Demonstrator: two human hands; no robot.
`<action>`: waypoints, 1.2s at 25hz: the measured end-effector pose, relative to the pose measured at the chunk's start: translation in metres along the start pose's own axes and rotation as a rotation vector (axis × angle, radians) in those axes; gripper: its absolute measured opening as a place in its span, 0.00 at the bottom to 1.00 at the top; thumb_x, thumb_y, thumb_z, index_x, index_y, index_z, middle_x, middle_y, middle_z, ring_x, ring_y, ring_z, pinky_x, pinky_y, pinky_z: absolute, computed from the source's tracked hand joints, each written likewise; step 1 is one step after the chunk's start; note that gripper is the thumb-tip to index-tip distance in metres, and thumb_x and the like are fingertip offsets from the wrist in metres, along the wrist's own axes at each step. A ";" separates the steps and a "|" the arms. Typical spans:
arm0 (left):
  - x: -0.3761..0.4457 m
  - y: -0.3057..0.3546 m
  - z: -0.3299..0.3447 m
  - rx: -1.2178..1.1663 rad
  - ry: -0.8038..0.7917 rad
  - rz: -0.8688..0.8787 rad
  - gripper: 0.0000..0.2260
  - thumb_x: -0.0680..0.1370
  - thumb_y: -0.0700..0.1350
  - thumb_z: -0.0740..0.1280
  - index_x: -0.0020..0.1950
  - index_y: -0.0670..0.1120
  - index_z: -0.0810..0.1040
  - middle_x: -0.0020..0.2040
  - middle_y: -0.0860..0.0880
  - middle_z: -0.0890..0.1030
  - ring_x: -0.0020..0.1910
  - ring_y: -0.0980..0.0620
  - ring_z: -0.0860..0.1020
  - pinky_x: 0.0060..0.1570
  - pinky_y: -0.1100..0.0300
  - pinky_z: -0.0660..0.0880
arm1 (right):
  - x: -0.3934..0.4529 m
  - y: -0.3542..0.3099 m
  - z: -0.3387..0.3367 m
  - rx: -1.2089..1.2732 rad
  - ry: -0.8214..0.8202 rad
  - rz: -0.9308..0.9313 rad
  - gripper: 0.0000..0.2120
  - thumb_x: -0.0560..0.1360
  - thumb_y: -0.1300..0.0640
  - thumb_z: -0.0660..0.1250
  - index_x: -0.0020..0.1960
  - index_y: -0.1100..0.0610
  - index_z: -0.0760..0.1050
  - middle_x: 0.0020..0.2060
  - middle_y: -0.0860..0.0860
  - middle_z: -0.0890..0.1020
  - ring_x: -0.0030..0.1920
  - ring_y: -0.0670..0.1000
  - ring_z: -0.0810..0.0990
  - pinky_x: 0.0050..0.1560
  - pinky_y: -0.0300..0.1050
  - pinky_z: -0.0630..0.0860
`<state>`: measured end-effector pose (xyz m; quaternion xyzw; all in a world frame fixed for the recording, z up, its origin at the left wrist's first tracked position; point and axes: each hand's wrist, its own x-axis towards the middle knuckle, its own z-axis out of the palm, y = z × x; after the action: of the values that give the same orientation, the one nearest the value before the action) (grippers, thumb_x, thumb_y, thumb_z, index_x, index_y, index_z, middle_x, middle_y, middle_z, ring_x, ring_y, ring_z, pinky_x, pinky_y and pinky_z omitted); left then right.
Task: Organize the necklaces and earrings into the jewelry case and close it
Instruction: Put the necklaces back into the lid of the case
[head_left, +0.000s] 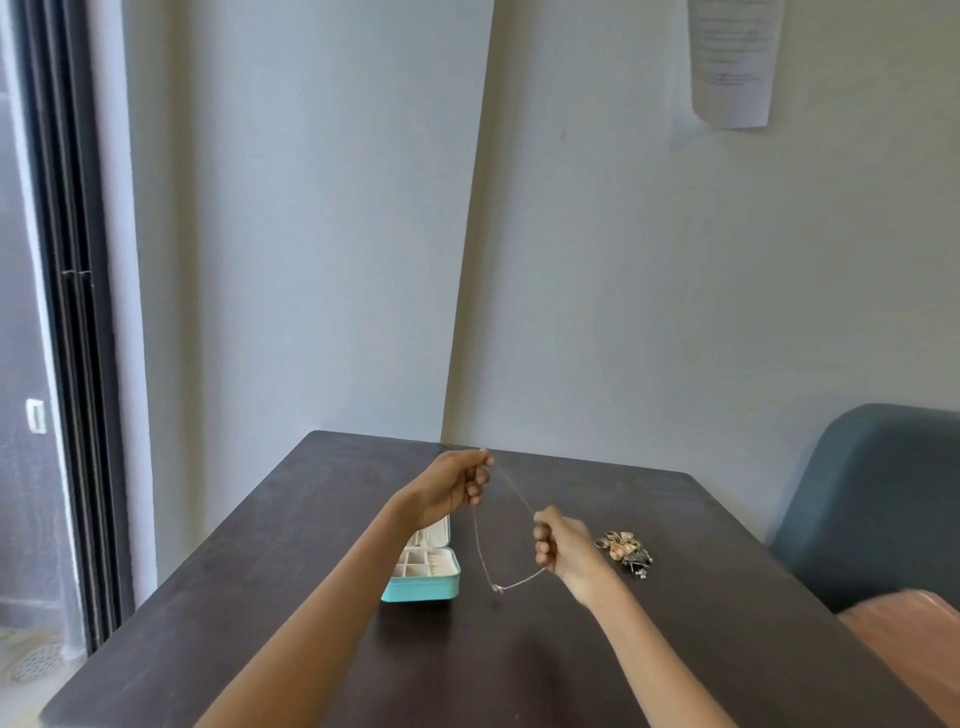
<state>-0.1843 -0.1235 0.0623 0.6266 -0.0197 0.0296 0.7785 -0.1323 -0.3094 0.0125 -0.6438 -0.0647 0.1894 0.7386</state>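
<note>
A thin chain necklace (480, 551) hangs in the air above the dark table (311, 519). My left hand (460, 486) pinches its upper end, raised above the case. My right hand (561, 545) grips the chain lower down, to the right. A small pendant dangles at the bottom of the loop. The turquoise jewelry case (426, 577) lies open under my left forearm, showing pale compartments. A small heap of earrings and other jewelry (626, 552) sits on the table just right of my right hand.
The table stands in a wall corner. A grey-blue seat (872, 499) is at the right and a pinkish garment (909, 634) at the lower right. A dark sliding door frame (78, 364) runs down the left. A paper sheet (732, 57) hangs on the wall.
</note>
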 end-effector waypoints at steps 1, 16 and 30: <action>0.000 0.001 0.003 0.045 0.002 0.004 0.12 0.82 0.45 0.57 0.44 0.43 0.74 0.30 0.49 0.71 0.27 0.54 0.67 0.28 0.65 0.70 | -0.004 0.004 0.000 0.001 -0.036 0.021 0.06 0.77 0.61 0.61 0.42 0.60 0.73 0.29 0.51 0.75 0.24 0.46 0.68 0.24 0.37 0.68; 0.006 0.001 0.030 0.046 -0.005 0.000 0.12 0.81 0.48 0.59 0.42 0.43 0.74 0.33 0.49 0.80 0.27 0.55 0.75 0.32 0.63 0.76 | -0.008 -0.023 0.012 -0.218 -0.137 -0.242 0.06 0.76 0.53 0.67 0.45 0.54 0.81 0.40 0.45 0.81 0.47 0.43 0.76 0.52 0.43 0.72; -0.006 -0.024 0.018 0.269 0.026 0.103 0.10 0.80 0.43 0.61 0.49 0.38 0.78 0.41 0.41 0.81 0.38 0.49 0.82 0.42 0.58 0.81 | -0.029 -0.055 0.033 -0.649 -0.202 -0.311 0.13 0.78 0.50 0.63 0.41 0.56 0.79 0.24 0.46 0.68 0.22 0.42 0.65 0.24 0.38 0.66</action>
<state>-0.1886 -0.1466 0.0427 0.7229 -0.0377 0.0797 0.6854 -0.1590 -0.2951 0.0761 -0.8048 -0.2913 0.1072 0.5060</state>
